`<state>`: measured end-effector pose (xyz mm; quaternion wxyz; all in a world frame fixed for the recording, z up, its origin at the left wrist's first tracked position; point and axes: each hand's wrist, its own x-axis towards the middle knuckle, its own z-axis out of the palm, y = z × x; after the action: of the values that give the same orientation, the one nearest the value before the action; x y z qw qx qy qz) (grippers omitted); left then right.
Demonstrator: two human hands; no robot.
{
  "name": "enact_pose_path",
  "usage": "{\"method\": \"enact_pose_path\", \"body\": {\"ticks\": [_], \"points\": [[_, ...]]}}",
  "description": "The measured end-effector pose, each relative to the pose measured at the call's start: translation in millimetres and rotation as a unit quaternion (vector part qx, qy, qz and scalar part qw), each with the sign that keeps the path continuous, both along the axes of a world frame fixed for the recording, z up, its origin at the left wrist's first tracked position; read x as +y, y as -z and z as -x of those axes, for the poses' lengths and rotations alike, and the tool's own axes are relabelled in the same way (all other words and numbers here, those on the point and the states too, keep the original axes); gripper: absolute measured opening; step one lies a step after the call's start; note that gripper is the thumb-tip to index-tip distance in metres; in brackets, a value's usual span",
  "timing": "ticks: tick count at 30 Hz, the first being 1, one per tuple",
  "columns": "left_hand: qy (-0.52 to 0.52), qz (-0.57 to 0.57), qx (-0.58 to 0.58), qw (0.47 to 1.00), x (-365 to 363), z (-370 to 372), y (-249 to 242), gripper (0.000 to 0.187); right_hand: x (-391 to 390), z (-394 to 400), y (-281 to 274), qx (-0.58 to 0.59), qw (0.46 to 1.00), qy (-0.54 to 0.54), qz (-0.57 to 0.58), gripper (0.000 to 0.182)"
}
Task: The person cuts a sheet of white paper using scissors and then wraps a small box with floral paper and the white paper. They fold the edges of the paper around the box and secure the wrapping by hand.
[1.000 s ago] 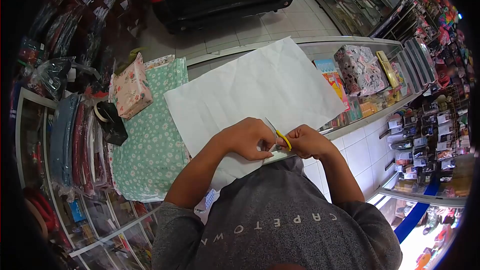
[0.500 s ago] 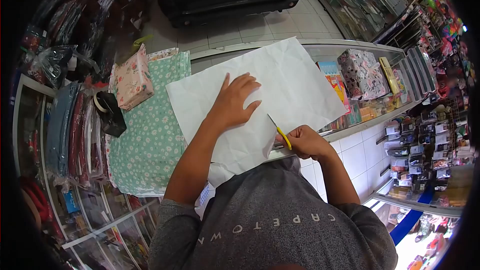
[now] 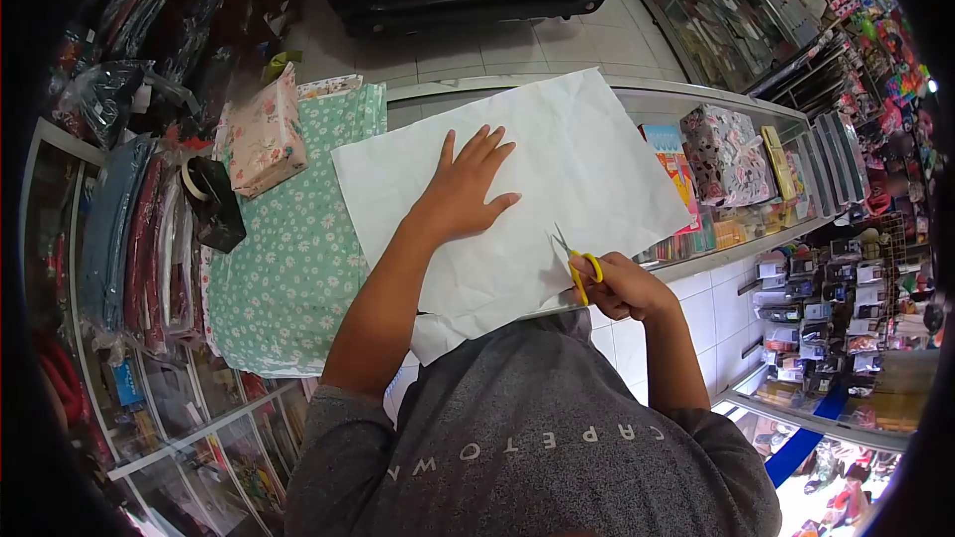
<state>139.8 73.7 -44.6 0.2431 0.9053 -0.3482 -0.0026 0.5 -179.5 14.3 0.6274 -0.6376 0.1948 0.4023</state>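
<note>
A large sheet of white paper [image 3: 567,139], creased in places, lies over the glass counter in front of me. My left hand [image 3: 465,189] rests flat on it with the fingers spread and holds nothing. At the sheet's lower right edge, my right hand [image 3: 622,286] grips yellow-handled scissors [image 3: 579,276]. Their blades are parted and point up and left over the paper. A cut edge shows in the sheet near the blades.
Left of the sheet are green floral paper [image 3: 288,288], a pink floral box [image 3: 267,139] and a black tape dispenser [image 3: 216,207]. To the right stand a floral gift box [image 3: 724,154] and a yellow box [image 3: 779,162] on the glass counter [image 3: 716,251].
The scissors have opened and turned more upright, with both blades now showing. My left hand's fingers have spread slightly. The view has shifted a little.
</note>
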Motion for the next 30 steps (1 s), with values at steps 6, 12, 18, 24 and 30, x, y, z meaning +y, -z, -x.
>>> {"method": "enact_pose_path", "body": {"ticks": [6,12,18,24,30], "points": [[0.227,0.086,0.059,0.968,-6,3,-5,0.041,-7,2,-2,-0.010,1.000,-0.013,0.005,0.062],[0.299,0.118,0.101,0.941,-23,24,-7,0.038,-17,11,-11,-0.022,0.999,0.028,-0.011,0.057],[0.316,0.065,0.085,0.943,-27,26,-11,0.026,-19,15,-18,-0.016,0.999,0.043,0.004,0.055],[0.318,0.083,0.127,0.936,-33,24,-8,0.014,-28,17,-17,-0.023,0.998,0.047,0.019,0.056],[0.273,0.217,0.246,0.904,-28,19,-17,0.009,-21,13,-6,-0.011,1.000,0.008,0.005,0.062]]}}
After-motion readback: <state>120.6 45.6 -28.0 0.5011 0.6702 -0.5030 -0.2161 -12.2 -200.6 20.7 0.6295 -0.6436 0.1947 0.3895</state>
